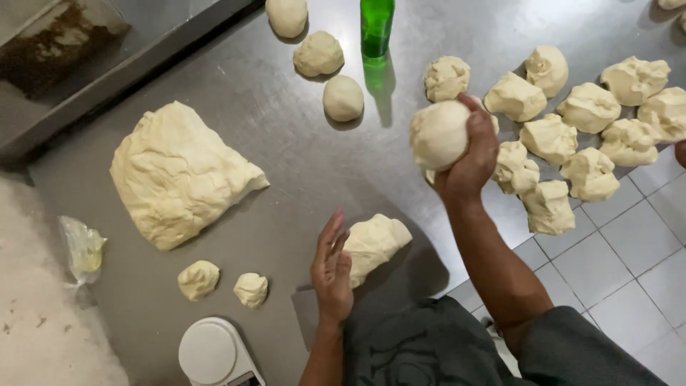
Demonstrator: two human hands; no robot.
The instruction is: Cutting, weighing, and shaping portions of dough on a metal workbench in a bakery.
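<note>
- Two bare hands work over a grey stainless-steel table (286,143) that fills most of the frame.
- At centre right, the right hand (473,154) is raised above the table, fingers curled around a smooth round ball of pale dough (437,134), gripping it from the right side.
- At lower centre, the left hand (331,268) stands on its edge with fingers straight and together, its palm pressed against the left side of an oblong lump of pale dough (375,243) lying on the table.
- At centre left lies a large, wrinkled slab of pale dough (179,171), well apart from both hands.
- Below that slab sit two small rough dough scraps (199,279), side by side but not touching.
- At the bottom edge, left of the left forearm, stands a white round-topped kitchen scale (211,352).
- At upper centre, three smooth dough balls (319,53) sit in a loose row beside a green glass bottle (376,25).
- At upper right, a cluster of rough, torn dough portions (589,107) crowds the table, many touching one another.
- At the left edge lies a crumpled clear plastic bag (83,250).
</note>
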